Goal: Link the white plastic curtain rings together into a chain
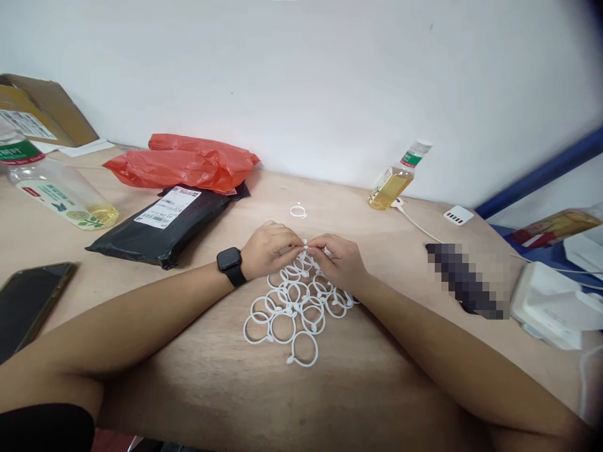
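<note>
White plastic rings, each with a small knob-like clasp, lie in a loose pile on the wooden table. At the far end of the pile my left hand and my right hand meet, thumb and fingertips pinched together. Between them shows a bit of a white plastic ring's clasp; the fingers hide most of this ring. One separate white ring lies beyond my hands. A black watch is on my left wrist.
Left of my hands lie a black parcel, a red plastic bag, a bottle and a phone. Rightward are another bottle, a white USB charger, a cable, a blurred dark object and white box-like things.
</note>
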### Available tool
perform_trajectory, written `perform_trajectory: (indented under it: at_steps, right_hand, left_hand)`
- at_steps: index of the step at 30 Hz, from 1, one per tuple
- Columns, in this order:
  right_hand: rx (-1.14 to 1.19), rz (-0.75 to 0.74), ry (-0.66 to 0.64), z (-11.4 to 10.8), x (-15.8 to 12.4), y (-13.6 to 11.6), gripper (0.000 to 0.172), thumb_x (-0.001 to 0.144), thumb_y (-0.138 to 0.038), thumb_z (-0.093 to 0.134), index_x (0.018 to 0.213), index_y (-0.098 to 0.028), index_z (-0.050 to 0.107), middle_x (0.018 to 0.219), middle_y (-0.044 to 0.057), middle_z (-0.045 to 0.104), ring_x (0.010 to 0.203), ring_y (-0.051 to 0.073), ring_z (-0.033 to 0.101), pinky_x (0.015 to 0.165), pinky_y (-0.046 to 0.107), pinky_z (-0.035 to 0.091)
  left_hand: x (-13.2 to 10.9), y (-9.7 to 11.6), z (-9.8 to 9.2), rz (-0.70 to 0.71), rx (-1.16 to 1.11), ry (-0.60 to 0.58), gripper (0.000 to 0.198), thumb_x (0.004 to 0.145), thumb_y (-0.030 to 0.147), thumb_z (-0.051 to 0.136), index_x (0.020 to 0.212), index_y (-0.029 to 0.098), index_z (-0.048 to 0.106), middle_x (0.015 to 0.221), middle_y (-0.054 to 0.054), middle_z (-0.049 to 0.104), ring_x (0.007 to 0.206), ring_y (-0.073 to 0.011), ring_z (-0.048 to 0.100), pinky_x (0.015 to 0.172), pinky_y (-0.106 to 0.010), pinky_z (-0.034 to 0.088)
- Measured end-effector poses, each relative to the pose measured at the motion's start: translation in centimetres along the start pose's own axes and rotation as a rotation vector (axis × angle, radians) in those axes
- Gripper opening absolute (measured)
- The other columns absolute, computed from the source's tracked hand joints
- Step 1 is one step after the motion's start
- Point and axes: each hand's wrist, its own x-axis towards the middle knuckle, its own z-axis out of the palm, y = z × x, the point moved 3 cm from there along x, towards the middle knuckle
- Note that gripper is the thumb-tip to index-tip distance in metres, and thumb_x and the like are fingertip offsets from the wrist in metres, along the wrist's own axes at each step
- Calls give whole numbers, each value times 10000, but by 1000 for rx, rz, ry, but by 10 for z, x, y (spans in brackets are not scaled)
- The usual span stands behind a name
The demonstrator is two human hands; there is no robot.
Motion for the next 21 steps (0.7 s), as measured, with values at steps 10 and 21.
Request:
perform_trajectory:
  at_steps: [10, 21]
  right_hand:
    - [-80, 116, 148, -15, 11, 36, 215, 931, -316, 525, 985, -222, 711, 913, 52, 745, 817, 195, 678, 772, 337, 527]
    - [-369, 344, -163, 15, 57, 91, 327, 801, -441, 698, 1013, -194, 727, 930, 65, 723, 844, 211, 639, 745, 320, 470]
  left_hand:
    - [3, -1, 3, -67, -11, -43, 231, 948, 327, 497, 898, 206, 687, 896, -41, 744, 863, -179, 663, 837, -351, 459]
    - [5, -15, 9, -206, -82, 33, 155, 895, 256, 575, 828, 189, 699, 818, -25, 725, 772, -163, 637, 787, -321, 487]
